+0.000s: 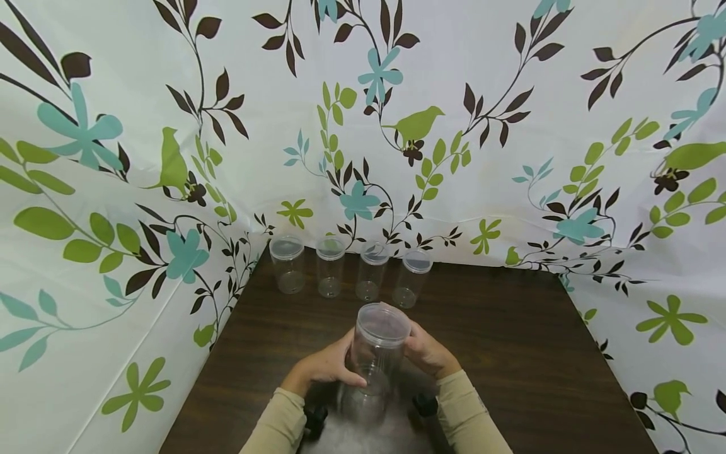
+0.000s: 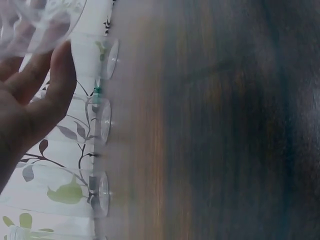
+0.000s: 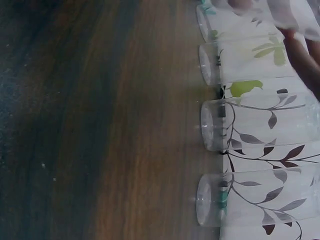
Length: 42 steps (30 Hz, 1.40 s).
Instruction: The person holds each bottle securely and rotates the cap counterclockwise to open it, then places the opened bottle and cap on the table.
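Both hands hold one clear plastic jar [image 1: 381, 362] with a clear lid, upright with a slight tilt, near the front of the table. My left hand [image 1: 329, 364] grips its left side, thumb across the front of the wall. On the opposite side my right hand [image 1: 425, 350] grips it near the lid, with most of its fingers hidden behind the jar. In the left wrist view, part of this jar [image 2: 42, 25] shows above the fingers at the top left corner. Its lower part looks hazy in the head view.
Behind the hands, a row of several clear lidded jars [image 1: 330, 268] stands along the back of the dark wooden table [image 1: 510, 353]. A white sheet [image 1: 454, 57] printed with leaves, birds and flowers hangs behind and at both sides.
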### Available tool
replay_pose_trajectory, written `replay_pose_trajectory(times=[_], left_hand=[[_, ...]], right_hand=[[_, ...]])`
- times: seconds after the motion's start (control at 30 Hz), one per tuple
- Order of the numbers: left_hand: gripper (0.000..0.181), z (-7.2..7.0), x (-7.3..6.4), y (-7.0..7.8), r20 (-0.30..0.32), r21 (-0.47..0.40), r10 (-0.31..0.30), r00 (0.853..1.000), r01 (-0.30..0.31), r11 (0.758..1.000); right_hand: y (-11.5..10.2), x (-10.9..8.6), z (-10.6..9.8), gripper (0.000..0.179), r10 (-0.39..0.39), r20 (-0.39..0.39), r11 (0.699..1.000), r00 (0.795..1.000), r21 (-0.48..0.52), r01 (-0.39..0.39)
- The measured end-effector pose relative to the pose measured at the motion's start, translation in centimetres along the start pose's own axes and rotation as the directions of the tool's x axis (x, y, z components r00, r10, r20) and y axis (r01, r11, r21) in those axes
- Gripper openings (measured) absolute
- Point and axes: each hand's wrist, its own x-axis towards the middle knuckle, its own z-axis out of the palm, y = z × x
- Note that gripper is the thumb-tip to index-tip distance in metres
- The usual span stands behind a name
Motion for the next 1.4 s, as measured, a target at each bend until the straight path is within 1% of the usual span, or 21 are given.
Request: replay_pose_trajectory(times=[0.13, 0.2, 0.23, 0.3, 0.37, 0.43, 0.47, 0.5, 0.57, 0.6, 0.67, 0.73, 0.83, 0.97, 1.03, 1.1, 1.17, 1.2, 1.27, 1.3, 1.4], left_hand=[[0.118, 0.1, 0.3, -0.4, -0.131, 0.071, 0.003, 0.991, 0.006, 0.997], [0.116, 0.3, 0.4, -0.6, -0.213, 0.091, -0.012, 0.977, 0.032, 0.995], [0.116, 0.3, 0.4, -0.7, -0.255, 0.097, -0.018, 0.967, 0.045, 0.994], [0.118, 0.5, 0.5, -0.9, -0.344, 0.116, -0.023, 0.939, 0.066, 0.991], [0.119, 0.6, 0.6, -1.2, -0.428, 0.145, -0.006, 0.904, 0.075, 0.987], [0.118, 0.7, 0.8, -1.5, -0.497, 0.185, 0.038, 0.867, 0.063, 0.981], [0.117, 0.7, 0.9, -1.7, -0.529, 0.208, 0.056, 0.847, 0.066, 0.976], [0.117, 0.8, 0.9, -1.8, -0.556, 0.230, 0.072, 0.828, 0.070, 0.971], [0.116, 0.9, 1.1, -2.0, -0.599, 0.258, 0.087, 0.796, 0.089, 0.962], [0.116, 1.0, 1.2, -2.0, -0.612, 0.277, 0.098, 0.785, 0.097, 0.956], [0.117, 1.1, 1.3, -2.1, -0.628, 0.309, 0.104, 0.771, 0.125, 0.943], [0.118, 1.2, 1.5, -2.1, -0.629, 0.347, 0.117, 0.769, 0.143, 0.927], [0.119, 1.4, 1.7, -2.0, -0.620, 0.407, 0.141, 0.772, 0.163, 0.899], [0.119, 1.8, 1.9, -1.5, -0.603, 0.465, 0.165, 0.780, 0.176, 0.868], [0.118, 2.0, 1.9, -1.3, -0.596, 0.469, 0.170, 0.784, 0.169, 0.867], [0.118, 2.1, 2.0, -1.2, -0.590, 0.459, 0.166, 0.790, 0.159, 0.874], [0.117, 2.2, 1.9, -1.2, -0.583, 0.446, 0.159, 0.797, 0.151, 0.882], [0.118, 2.2, 1.9, -1.2, -0.575, 0.434, 0.151, 0.804, 0.144, 0.889], [0.118, 2.1, 1.8, -1.3, -0.552, 0.428, 0.146, 0.821, 0.129, 0.894], [0.118, 2.0, 1.7, -1.3, -0.537, 0.423, 0.143, 0.831, 0.119, 0.898], [0.118, 1.6, 1.4, -1.4, -0.490, 0.402, 0.138, 0.861, 0.082, 0.912]], right_hand=[[0.7, 0.0, 0.0, 0.084, -0.059, -0.104, 0.998, 0.993, 0.030, 0.063], [1.0, 0.2, 0.2, 0.080, -0.069, -0.195, 0.997, 0.978, 0.012, 0.072], [1.2, 0.3, 0.4, 0.076, -0.067, -0.253, 0.998, 0.965, -0.008, 0.067], [1.4, 0.5, 0.8, 0.069, -0.054, -0.378, 0.998, 0.924, -0.054, 0.036], [1.7, 0.8, 1.4, 0.063, -0.052, -0.488, 0.994, 0.871, -0.110, -0.003], [1.9, 1.2, 2.2, 0.059, -0.070, -0.568, 0.985, 0.820, -0.171, -0.035], [2.0, 1.4, 2.6, 0.059, -0.090, -0.591, 0.976, 0.801, -0.213, -0.047], [2.0, 1.6, 3.0, 0.060, -0.108, -0.608, 0.965, 0.786, -0.253, -0.063], [2.0, 2.0, 3.8, 0.066, -0.148, -0.620, 0.938, 0.770, -0.334, -0.088], [2.0, 2.2, 4.2, 0.069, -0.157, -0.627, 0.925, 0.763, -0.363, -0.108], [1.9, 2.6, 5.0, 0.078, -0.162, -0.633, 0.899, 0.757, -0.410, -0.151], [1.7, 2.9, 5.7, 0.088, -0.154, -0.642, 0.889, 0.751, -0.422, -0.178], [1.6, 3.3, 6.4, 0.099, -0.145, -0.682, 0.881, 0.717, -0.418, -0.220], [1.8, 3.6, 6.7, 0.104, -0.177, -0.721, 0.870, 0.670, -0.433, -0.237], [1.9, 3.7, 6.8, 0.104, -0.197, -0.731, 0.864, 0.653, -0.445, -0.237], [1.9, 3.7, 6.8, 0.101, -0.210, -0.741, 0.867, 0.638, -0.443, -0.228], [1.8, 3.7, 6.9, 0.096, -0.228, -0.741, 0.870, 0.632, -0.447, -0.210], [1.7, 3.7, 6.8, 0.094, -0.229, -0.736, 0.873, 0.637, -0.445, -0.200], [1.5, 3.6, 6.6, 0.090, -0.224, -0.713, 0.883, 0.664, -0.437, -0.172], [1.4, 3.5, 6.5, 0.089, -0.215, -0.697, 0.887, 0.684, -0.433, -0.163], [0.9, 3.0, 5.7, 0.088, -0.168, -0.624, 0.906, 0.763, -0.403, -0.130]])
